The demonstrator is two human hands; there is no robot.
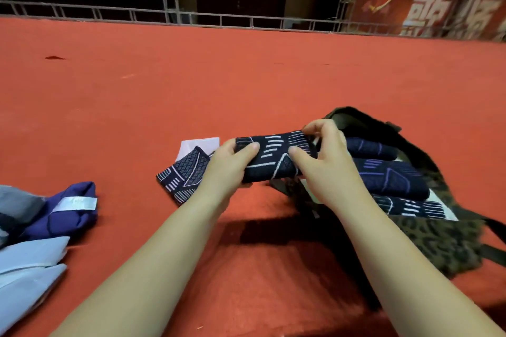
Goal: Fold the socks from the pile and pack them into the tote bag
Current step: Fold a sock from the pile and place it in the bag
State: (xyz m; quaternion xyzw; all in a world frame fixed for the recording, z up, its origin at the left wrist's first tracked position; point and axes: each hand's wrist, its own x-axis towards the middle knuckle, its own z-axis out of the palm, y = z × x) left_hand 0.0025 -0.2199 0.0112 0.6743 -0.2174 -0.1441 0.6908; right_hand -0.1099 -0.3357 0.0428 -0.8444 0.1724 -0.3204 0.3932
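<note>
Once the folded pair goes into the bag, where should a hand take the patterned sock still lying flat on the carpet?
Likely at the patterned sock's near narrow end, coming from above and the person's left. It lies flat and slanted, and its far end overlaps a white paper; pinching there might catch the sheet.

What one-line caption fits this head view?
Both hands, left hand and right hand, grip a folded patterned sock beside the open tote bag holding more socks.

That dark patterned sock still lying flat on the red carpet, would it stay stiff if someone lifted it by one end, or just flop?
Probably flop: the flat sock looks like thin knit, like the folded sock bending in both hands. It likely weighs little. It should not slide easily, since the red carpet looks rough, and it cannot roll while flat.
</note>
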